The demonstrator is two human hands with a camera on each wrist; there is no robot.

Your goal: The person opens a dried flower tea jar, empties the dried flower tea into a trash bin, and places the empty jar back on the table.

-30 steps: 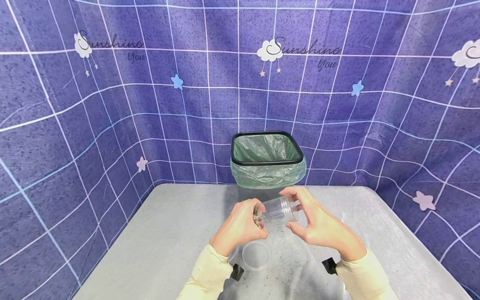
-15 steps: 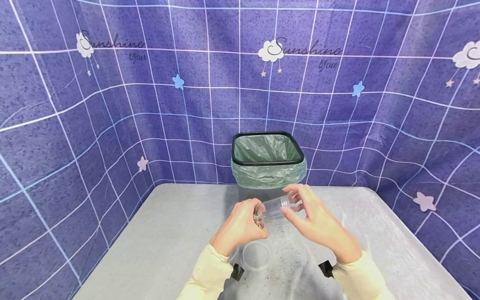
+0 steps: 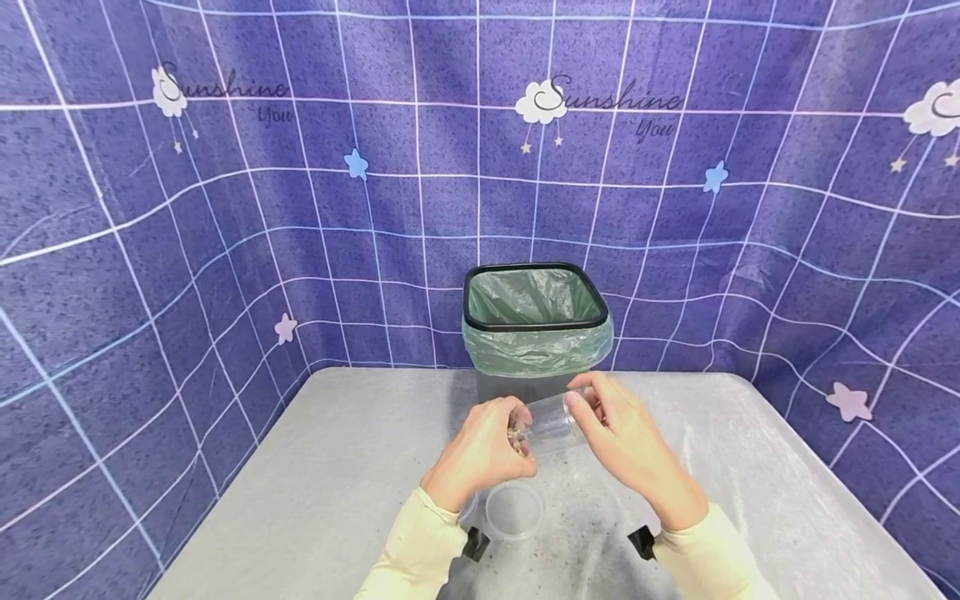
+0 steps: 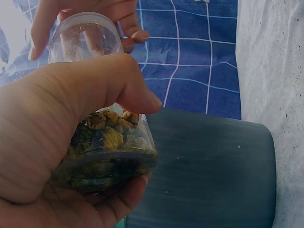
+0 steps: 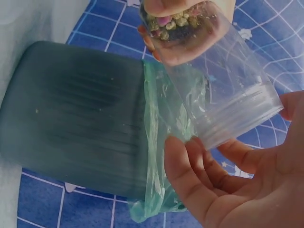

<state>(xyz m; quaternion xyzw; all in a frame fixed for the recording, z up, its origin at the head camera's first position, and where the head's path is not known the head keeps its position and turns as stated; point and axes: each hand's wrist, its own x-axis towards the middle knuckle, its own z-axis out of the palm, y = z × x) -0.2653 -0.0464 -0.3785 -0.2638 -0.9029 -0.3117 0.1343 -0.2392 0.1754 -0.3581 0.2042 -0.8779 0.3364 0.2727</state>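
A clear plastic jar [image 3: 546, 423] lies tilted on its side in the air between the two hands. Its bottom end holds dried flower buds [image 5: 178, 23], yellowish with some pink, also visible in the left wrist view. My left hand [image 3: 480, 450] grips that bottom end, thumb and fingers wrapped round it. At the other end, the fingertips and thumb of my right hand [image 3: 628, 450] hold the clear ridged rim [image 5: 242, 118]. Below the hands, a round clear lid [image 3: 513, 510] lies flat on the table, and another clear round piece [image 3: 468, 506] is partly hidden by the left wrist.
Behind the hands stands a dark grey bin [image 5: 76, 118] with a black top frame [image 3: 536, 327] and a green liner bag [image 3: 536, 354]. Small specks dot the grey table [image 3: 360, 467]. A purple gridded cloth [image 3: 390, 217] hangs along the back and sides.
My right hand has turned around the jar's rim, its thumb coming up and over the rim from below. The left hand and the jar stay almost still.
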